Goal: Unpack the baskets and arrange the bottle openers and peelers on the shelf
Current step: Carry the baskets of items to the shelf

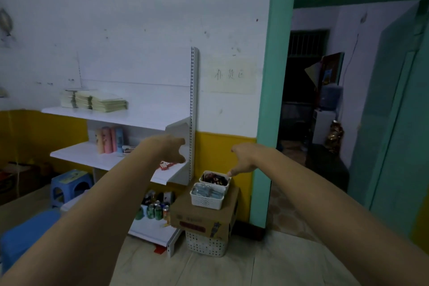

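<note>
Both arms reach out. The left hand (171, 148) hangs before the shelf (92, 158), fingers loosely curled and empty. The right hand (243, 158) droops relaxed and empty, a fingertip at the far basket (210, 172) rim. The near basket (206, 202) sits touching it on the cardboard box (202, 216).

Not much of the person showing here, just two arms. The left hand (170, 150) and right hand (243, 160) are going bare, and the left forearm (92, 204) and right forearm (325, 193) are running bare to the picture's edge. One right fingertip (232, 151) is showing a reddish speck, too blurry to identify.
</note>
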`<move>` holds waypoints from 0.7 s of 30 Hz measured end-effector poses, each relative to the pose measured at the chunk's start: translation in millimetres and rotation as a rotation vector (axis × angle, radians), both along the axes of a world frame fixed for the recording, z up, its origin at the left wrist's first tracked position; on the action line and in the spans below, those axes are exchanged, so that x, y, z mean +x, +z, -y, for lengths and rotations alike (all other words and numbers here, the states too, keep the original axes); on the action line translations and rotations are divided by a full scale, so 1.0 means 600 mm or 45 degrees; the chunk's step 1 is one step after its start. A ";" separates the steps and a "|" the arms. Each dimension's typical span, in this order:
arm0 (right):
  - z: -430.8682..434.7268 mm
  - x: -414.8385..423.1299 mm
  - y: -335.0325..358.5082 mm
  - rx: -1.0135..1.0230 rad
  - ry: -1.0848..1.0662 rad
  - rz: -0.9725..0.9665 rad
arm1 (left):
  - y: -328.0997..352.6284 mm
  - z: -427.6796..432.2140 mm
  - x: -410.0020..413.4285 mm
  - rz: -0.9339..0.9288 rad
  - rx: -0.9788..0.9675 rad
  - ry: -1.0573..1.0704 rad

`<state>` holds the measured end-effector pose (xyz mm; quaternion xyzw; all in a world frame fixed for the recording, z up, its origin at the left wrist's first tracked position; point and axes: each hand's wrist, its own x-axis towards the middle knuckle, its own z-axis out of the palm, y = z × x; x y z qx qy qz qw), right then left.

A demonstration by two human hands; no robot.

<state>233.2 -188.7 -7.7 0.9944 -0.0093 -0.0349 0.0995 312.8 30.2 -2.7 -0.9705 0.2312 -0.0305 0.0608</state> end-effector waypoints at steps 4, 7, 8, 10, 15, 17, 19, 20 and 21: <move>0.013 0.092 -0.036 -0.063 0.001 -0.094 | -0.034 0.006 0.091 -0.057 0.023 0.007; 0.024 0.167 -0.055 -0.077 0.020 -0.118 | -0.055 0.020 0.159 -0.091 0.041 0.007; 0.028 0.193 -0.058 -0.077 0.026 -0.117 | -0.061 0.027 0.181 -0.096 0.041 0.005; 0.042 0.249 -0.058 -0.075 0.037 -0.114 | -0.069 0.045 0.230 -0.103 0.030 0.003; 0.099 0.400 -0.024 -0.061 0.028 -0.063 | -0.046 0.109 0.375 -0.075 0.045 0.010; 0.126 0.467 0.004 -0.047 0.019 -0.001 | -0.022 0.136 0.437 -0.035 0.051 0.001; 0.150 0.532 0.028 -0.009 0.020 0.044 | -0.004 0.163 0.494 0.020 0.077 -0.015; 0.160 0.564 0.037 0.014 0.020 0.055 | 0.000 0.176 0.521 0.040 0.090 -0.012; 0.168 0.595 0.042 0.035 0.024 0.063 | 0.000 0.187 0.547 0.051 0.099 -0.006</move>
